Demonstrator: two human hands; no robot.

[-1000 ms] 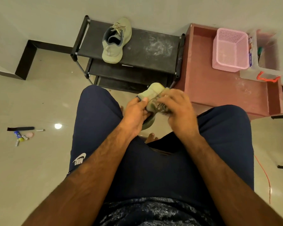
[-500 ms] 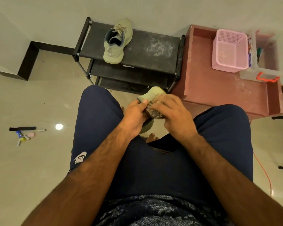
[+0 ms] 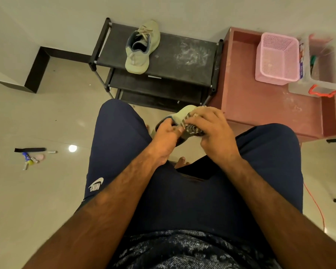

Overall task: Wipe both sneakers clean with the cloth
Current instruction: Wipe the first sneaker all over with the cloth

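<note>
I sit with my knees apart and hold a pale green sneaker (image 3: 184, 113) between them, above the floor. My left hand (image 3: 166, 135) grips its heel end. My right hand (image 3: 211, 129) presses a dark patterned cloth (image 3: 193, 130) against the shoe's side, fingers curled over the cloth. Most of this sneaker is hidden under my hands. The second pale green sneaker (image 3: 141, 49) lies on the top shelf of the black shoe rack (image 3: 182, 63), its opening facing me.
A reddish tray-like table (image 3: 260, 105) stands right of the rack, with a pink mesh basket (image 3: 277, 59) and a clear box (image 3: 318, 78) on it. Small items (image 3: 30, 156) lie on the floor at the left. An orange cord (image 3: 314, 204) runs along the floor at the right.
My right hand has slid the cloth along the sneaker, first toward me, then back out toward the toe. My left hand keeps its grip on the heel.
</note>
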